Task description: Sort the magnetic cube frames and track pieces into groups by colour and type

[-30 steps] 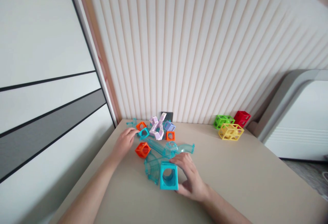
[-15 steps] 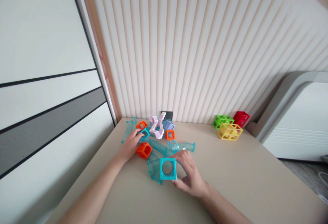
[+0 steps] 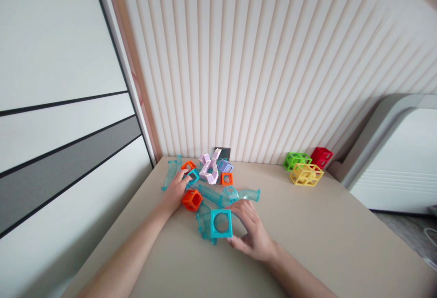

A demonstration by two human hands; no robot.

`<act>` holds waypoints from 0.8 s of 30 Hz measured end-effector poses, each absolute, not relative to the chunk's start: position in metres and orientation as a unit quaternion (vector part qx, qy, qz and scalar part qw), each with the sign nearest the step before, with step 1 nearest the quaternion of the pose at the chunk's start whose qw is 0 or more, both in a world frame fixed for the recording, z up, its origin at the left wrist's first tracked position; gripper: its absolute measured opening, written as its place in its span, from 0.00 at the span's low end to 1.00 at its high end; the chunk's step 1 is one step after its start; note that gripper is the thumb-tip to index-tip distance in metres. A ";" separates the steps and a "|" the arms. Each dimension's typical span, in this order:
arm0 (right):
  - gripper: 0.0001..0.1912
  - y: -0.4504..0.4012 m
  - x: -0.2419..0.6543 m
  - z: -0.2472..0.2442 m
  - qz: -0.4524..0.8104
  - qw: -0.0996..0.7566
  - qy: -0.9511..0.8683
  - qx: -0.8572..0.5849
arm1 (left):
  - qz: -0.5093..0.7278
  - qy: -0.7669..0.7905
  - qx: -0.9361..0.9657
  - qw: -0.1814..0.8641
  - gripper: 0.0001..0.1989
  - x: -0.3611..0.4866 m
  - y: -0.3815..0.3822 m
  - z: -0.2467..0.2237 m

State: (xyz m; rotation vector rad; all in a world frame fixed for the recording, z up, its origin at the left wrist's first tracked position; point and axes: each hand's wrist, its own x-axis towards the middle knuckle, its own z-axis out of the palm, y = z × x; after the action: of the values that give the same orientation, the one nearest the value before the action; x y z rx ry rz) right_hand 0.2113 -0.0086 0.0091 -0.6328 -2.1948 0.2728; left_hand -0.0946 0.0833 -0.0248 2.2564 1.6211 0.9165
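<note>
My right hand [image 3: 251,232] grips a turquoise cube frame [image 3: 213,230] with a round hole, thumb below and fingers above its right side. Behind and left of that cube lies a clear teal track piece [image 3: 204,218]. Farther back, my left hand [image 3: 176,186] has its fingers closed on a smaller-looking teal cube [image 3: 194,174]. An orange cube [image 3: 192,200] sits just right of my left wrist, and another orange cube [image 3: 187,166] is behind my left fingertips. A clear teal tube [image 3: 211,194] stretches between the two hands.
A pale purple zigzag piece [image 3: 209,169] stands near the wall, beside a lavender cube [image 3: 226,166] and an orange cube [image 3: 226,179]. Green [image 3: 296,161], red [image 3: 321,157] and yellow [image 3: 306,174] block frames are grouped at the back right. A black wall socket [image 3: 222,153] is behind.
The turquoise cube in my right hand has shifted slightly left. My left hand and the teal cube at its fingers have barely moved.
</note>
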 end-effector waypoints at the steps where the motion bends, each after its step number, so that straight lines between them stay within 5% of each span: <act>1: 0.26 -0.009 0.211 0.010 0.108 0.409 -0.871 -0.251 | 0.310 0.553 0.765 0.108 0.12 -0.095 0.084 -0.026; 24: 0.22 -0.006 0.211 0.001 0.143 0.418 -0.852 -0.283 | 0.380 0.541 0.743 0.108 0.11 -0.094 0.086 -0.032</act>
State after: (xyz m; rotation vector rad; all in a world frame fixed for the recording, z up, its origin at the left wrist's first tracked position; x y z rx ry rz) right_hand 0.2111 -0.0064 0.0009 -0.7089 -2.1366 0.3599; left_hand -0.0937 0.0858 -0.0324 2.1847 1.5903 1.1178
